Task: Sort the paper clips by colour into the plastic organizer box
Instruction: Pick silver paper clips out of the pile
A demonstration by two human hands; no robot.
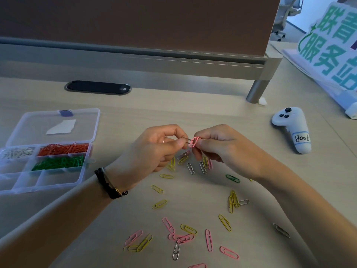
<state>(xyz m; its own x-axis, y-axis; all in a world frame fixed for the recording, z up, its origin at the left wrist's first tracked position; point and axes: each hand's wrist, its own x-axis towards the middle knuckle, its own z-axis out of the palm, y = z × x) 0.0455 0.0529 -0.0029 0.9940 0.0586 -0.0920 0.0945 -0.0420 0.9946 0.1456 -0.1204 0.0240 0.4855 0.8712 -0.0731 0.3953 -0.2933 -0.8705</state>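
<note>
Above the table's middle, my left hand [154, 149] pinches a silver paper clip [187, 140] that is linked with a pink paper clip [194, 142], which my right hand [216, 146] pinches. The clear plastic organizer box [11, 185] lies open at the left, its lid [85, 120] folded back. Its compartments hold silver clips [17, 152], orange clips [63, 148] and green clips [58, 163]; the front ones look empty. Loose yellow clips [159, 204], pink clips [208, 240], silver clips [176, 250] and a green clip [232, 178] lie scattered below my hands.
A white game controller [293, 128] with a handwritten label lies at the right. A black oval cable cover [97, 87] sits in the desk behind. A partition panel with a metal leg [257, 91] bounds the back, and a green-lettered sign [328, 45] leans at far right.
</note>
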